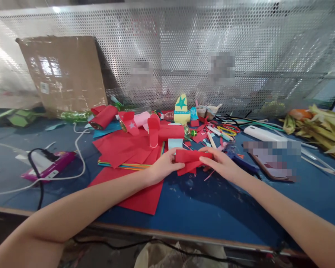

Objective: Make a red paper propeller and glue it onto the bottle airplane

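Note:
Both of my hands hold a folded piece of red paper (190, 156) just above the blue table (201, 208). My left hand (162, 166) pinches its left end, fingers closed. My right hand (218, 160) grips its right end, fingers curled over the top edge. More red scraps hang under the piece. A stack of red paper sheets (123, 152) lies to the left of my hands, and one large red sheet (145, 197) lies under my left wrist.
Behind the hands stand red paper-covered bottle models (164, 132), a yellow piece with a teal star (181, 108), coloured sticks and scraps (223, 130). A purple glue gun (48, 163) with cords lies left. A cardboard box (64, 74) leans on the mesh wall. Corn husks (321, 126) sit right.

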The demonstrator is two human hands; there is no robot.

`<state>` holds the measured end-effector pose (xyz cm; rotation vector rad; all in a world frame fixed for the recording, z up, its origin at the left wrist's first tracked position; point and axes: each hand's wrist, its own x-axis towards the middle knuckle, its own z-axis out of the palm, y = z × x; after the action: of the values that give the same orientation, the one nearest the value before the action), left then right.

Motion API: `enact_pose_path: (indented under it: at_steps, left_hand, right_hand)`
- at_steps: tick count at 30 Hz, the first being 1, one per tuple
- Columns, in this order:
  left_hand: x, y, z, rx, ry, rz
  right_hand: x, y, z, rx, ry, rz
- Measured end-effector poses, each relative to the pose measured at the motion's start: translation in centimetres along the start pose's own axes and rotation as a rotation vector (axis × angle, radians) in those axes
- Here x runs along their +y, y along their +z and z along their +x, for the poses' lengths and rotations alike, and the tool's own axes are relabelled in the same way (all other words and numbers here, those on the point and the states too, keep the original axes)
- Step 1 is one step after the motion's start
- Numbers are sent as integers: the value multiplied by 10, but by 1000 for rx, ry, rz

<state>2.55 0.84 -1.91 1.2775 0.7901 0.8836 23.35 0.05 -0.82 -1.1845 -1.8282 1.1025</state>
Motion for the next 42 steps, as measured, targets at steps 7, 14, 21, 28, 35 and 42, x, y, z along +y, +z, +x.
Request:
enact_pose_path:
  at_steps: [7,14,21,28,35,42]
  left_hand:
    - [3,0,-4,-81,6,73]
    - [5,1,-6,-68,10,36]
    - [2,-3,-3,134,73,-7]
    - [2,-4,-3,215,175,120]
    - [-3,-4,-5,206,348,455]
    - [4,7,-21,-140,550,817]
  right_hand:
    - [-6,-6,-1,-12,7,-55]
    - [-6,-6,-6,-79,-2,-80]
    - [-1,-8,-7,-182,-1,-186]
    - [-2,-5,-8,-254,67,-62]
    - [-8,-20,-9,-306,223,-16]
    - [-19,-58,-7,24,118,-159]
